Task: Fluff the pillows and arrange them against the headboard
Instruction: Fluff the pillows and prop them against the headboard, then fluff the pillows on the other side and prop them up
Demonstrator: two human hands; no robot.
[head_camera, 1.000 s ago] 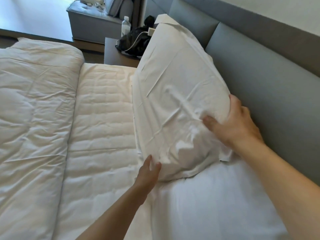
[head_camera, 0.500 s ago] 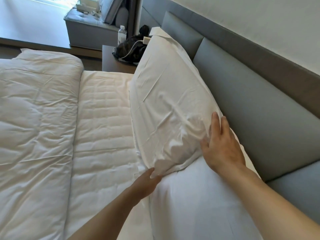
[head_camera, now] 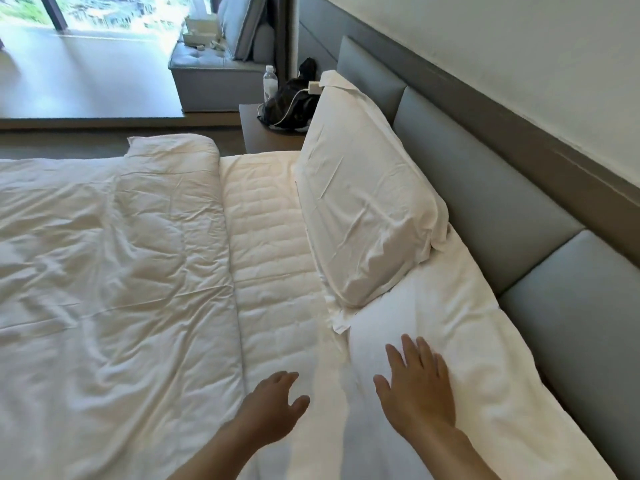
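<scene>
One pillow [head_camera: 363,202] is leaning propped against the headboard [head_camera: 485,188], so that part looks done. I'm resting my right hand [head_camera: 417,386], fingers spread, flat on the near pillow [head_camera: 450,334], which is lying flat and needing fluffing; my left hand [head_camera: 273,407] is hovering open, holding nothing

Daylight came through a large window [head_camera: 104,12] at the far end and shone on the pale floor [head_camera: 86,81]. A grey bench [head_camera: 214,81] stood beneath it. A dark nightstand [head_camera: 270,136] held a water bottle [head_camera: 269,83] and a black bag [head_camera: 291,105]. The wall [head_camera: 502,57] was off-white.
</scene>
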